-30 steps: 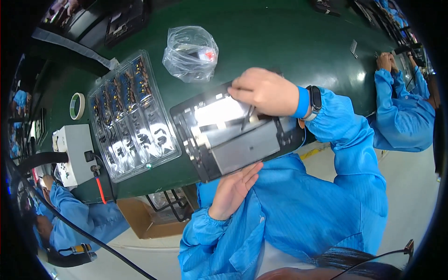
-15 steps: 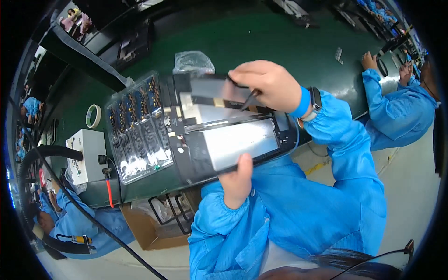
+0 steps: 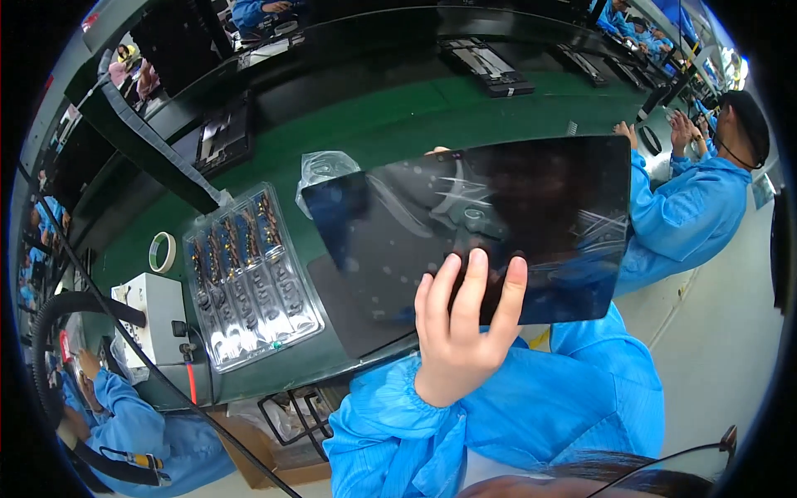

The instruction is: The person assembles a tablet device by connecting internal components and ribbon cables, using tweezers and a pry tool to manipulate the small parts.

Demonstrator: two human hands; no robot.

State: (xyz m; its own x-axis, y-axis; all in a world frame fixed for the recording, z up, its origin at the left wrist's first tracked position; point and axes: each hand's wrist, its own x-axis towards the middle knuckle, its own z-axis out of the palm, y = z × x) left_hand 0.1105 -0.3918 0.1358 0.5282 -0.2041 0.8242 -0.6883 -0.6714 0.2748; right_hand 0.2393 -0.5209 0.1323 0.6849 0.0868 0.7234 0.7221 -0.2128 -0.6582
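Left hand [image 3: 463, 344] lies across the tilted screen [image 3: 498, 207], fingers apart, presumably steadying it over the worktop's [image 3: 398, 116] front edge. Right hand [image 3: 437, 151] mostly hidden behind; neither grip can be told.

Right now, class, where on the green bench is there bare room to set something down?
Bare green bench lies beyond the dark panel, between the plastic bag and far dark devices. The left is crowded: white box, tape roll and component tray.
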